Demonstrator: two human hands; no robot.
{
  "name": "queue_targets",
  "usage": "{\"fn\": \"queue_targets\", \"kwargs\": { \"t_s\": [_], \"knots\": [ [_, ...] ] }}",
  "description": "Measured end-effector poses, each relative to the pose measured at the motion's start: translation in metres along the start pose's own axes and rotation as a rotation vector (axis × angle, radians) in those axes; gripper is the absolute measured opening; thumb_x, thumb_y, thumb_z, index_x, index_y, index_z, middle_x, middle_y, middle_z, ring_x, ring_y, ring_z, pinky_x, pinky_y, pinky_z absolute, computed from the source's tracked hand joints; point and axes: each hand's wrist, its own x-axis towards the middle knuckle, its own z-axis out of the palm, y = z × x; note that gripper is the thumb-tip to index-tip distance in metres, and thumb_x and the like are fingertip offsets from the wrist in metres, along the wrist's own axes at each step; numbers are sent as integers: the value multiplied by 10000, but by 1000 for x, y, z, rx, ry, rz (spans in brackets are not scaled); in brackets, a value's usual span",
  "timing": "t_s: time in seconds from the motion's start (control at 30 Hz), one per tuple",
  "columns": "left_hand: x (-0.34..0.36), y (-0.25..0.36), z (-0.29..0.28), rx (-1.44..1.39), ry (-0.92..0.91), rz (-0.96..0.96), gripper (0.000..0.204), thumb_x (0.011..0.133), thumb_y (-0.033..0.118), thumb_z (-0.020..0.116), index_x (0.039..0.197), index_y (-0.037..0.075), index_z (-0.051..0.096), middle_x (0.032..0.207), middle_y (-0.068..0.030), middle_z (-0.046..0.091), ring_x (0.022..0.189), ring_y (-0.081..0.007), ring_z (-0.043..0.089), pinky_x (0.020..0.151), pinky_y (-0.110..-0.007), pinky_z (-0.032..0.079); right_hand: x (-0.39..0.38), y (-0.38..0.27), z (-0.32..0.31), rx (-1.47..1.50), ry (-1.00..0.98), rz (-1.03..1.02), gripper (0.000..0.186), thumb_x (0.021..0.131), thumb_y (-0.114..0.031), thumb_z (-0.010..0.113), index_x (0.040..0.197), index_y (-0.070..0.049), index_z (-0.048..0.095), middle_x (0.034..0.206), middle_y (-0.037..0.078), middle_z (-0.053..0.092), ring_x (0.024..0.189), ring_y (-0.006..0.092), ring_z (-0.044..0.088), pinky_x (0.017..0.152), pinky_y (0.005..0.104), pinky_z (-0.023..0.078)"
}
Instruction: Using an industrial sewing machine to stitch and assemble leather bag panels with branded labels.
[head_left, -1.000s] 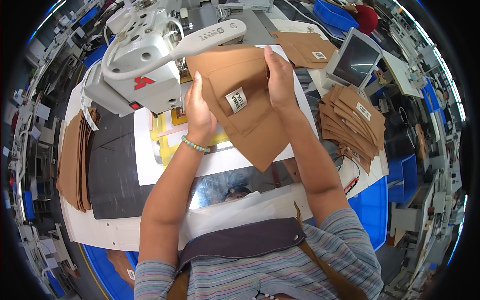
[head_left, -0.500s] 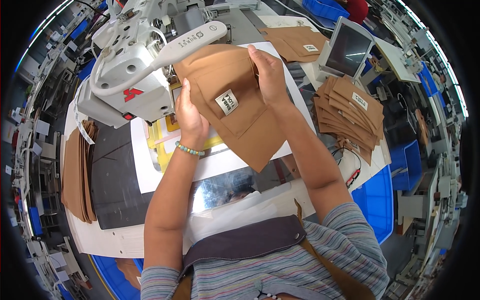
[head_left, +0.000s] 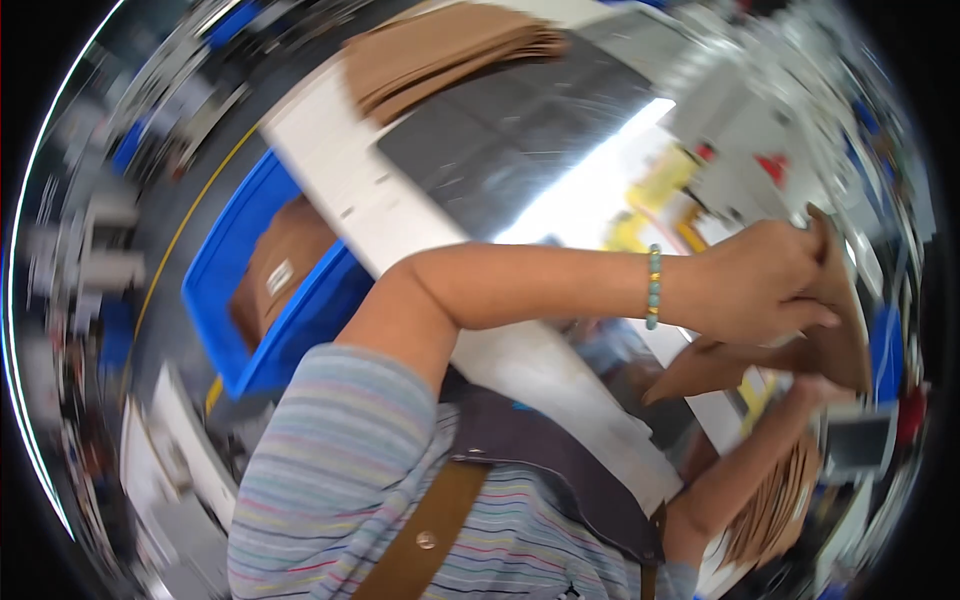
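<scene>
One brown panel [head_left: 848, 335] is in handling, pinched by our left hand [head_left: 755, 285]. Right hand [head_left: 820, 393]: grip we cannot tell; next move likely calls for steady support.

The fabric [head_left: 848, 335] is brown, the sleeve [head_left: 325, 470] striped.

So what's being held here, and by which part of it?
A brown fabric piece, by an edge in the left hand; the right hand is too blurred to tell.

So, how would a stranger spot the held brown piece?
Find the white machine at upper right, then the left hand below it, beaded bracelet at its wrist. The brown piece is in its grasp; unlike the stacked brown pieces, it's held and bent.
</scene>
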Motion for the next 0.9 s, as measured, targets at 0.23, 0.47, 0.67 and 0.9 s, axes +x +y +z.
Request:
{"fn": "queue_targets", "kwargs": {
  "t_s": [0.23, 0.47, 0.67, 0.9],
  "knots": [
    [-135, 68, -304, -100, 941, -176, 426, 1119, 275, 585, 1488, 62, 588, 1466, -181, 621, 1360, -296, 586, 1172, -427, 448, 34, 2, 6, 90, 19, 73, 459, 1088, -316, 580, 1209, 124, 633, 1047, 184, 657, 991, 251, 635, 911, 364, 531],
    [-404, 72, -393, 271, 1774, -309, 339, 1072, 92, 620, 1387, -25, 570, 1412, -130, 640, 1174, -286, 683, 1043, -452, 565, 21, -41, 35, 41, 58, -47, 439, 1105, -279, 553, 1237, 133, 626, 1137, 239, 673, 1049, 300, 639, 948, 383, 537],
    [-595, 106, -389, 160, 2318, -641, 438, 1048, 130, 650, 1425, -59, 532, 1383, -183, 632, 1231, -347, 656, 1043, -530, 580, 40, -59, 21, 32, 10, -17, 436, 1108, -264, 544, 1235, 143, 638, 1126, 232, 691, 1101, 321, 649, 966, 415, 533],
    [-553, 104, -386, 1451, 817, -1166, 789, 854, 416, 863, 1513, 91, 573, 1632, -247, 395, 1603, -389, 227, 1254, -601, 302, 14, -86, 0, -30, 7, -18, 435, 1108, -283, 572, 1233, 130, 624, 1143, 240, 686, 1122, 321, 639, 1003, 412, 510]
  ]
}}
